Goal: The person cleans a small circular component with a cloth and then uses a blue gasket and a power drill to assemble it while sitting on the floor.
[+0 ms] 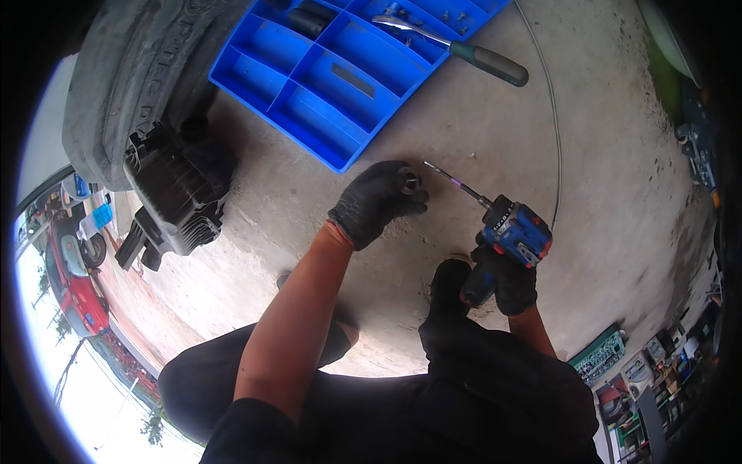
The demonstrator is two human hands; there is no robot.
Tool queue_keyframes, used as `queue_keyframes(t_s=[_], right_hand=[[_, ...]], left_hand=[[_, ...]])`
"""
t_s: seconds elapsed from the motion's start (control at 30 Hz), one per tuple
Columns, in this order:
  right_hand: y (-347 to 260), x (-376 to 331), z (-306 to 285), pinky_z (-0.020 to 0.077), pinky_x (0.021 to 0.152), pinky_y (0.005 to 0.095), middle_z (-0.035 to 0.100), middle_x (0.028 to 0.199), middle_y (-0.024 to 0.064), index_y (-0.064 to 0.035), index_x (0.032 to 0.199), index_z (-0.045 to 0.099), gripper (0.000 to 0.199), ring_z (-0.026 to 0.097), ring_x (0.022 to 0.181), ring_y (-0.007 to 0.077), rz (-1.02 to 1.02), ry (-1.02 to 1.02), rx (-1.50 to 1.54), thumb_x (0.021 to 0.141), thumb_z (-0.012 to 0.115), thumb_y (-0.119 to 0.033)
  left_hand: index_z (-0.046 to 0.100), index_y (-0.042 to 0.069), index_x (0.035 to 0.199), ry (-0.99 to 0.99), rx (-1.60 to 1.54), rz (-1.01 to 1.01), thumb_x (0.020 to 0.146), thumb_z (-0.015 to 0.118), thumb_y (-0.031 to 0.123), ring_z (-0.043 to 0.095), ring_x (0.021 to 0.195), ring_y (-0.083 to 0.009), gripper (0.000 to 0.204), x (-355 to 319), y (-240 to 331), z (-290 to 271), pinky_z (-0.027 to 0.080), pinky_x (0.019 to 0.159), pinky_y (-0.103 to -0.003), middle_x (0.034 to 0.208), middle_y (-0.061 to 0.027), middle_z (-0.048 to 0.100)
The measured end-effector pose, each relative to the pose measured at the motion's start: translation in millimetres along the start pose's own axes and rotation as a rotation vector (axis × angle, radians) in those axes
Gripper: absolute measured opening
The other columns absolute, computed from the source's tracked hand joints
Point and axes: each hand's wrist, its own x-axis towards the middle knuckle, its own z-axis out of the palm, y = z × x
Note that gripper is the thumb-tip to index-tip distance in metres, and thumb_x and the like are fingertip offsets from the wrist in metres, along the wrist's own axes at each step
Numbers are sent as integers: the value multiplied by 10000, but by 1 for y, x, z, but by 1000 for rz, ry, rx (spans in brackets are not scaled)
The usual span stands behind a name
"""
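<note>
My right hand (510,280), in a dark work glove, is wrapped round the handle of a blue and black cordless drill (516,232). A long thin bit (457,184) runs from its chuck up and left toward my other hand, its tip apart from that hand. Gloved in black, my left hand (372,203) is closed on a small round dark piece with a ring-like end (410,182). Its exact kind is hidden by the fingers. Just beyond that hand is the near corner of a blue divided tray (338,164).
A pry tool with a dark green handle (495,65) lies across the tray's right edge; small screws and a black cylindrical part (309,22) sit inside. At left are a black ribbed housing (174,189) and a large grey moulded panel (108,100). A thin cable (555,124) curves along the concrete floor.
</note>
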Motion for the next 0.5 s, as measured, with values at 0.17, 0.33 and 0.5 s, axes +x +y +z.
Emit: queue_keyframes(t_s=[0.17, 0.33, 0.5], right_hand=[[5, 14, 9, 588, 807, 390, 663, 1150, 122, -20, 1297, 543, 470, 688, 974, 264, 74, -150, 474, 861, 694, -110], [-2, 37, 22, 607, 844, 477, 647, 1187, 149, -4, 1336, 510, 521, 683, 997, 302, 112, -247, 660, 844, 678, -28], [19, 47, 14, 608, 829, 469, 654, 1142, 156, 4, 1309, 532, 491, 685, 982, 306, 146, -250, 580, 846, 683, -61]], left_hand=[[518, -10, 1328, -240, 669, 231, 930, 641, 101, 638, 1121, -349, 432, -3, 2, 12, 552, 959, -486, 1267, -182, 593], [507, -12, 1354, -359, 1010, 468, 913, 657, 30, 642, 1125, -297, 468, 8, -7, 21, 569, 936, -411, 1289, -172, 590], [489, -1, 1380, -101, 608, 27, 917, 669, 49, 660, 1085, -257, 499, 3, -16, 52, 572, 887, -358, 1232, -172, 631]])
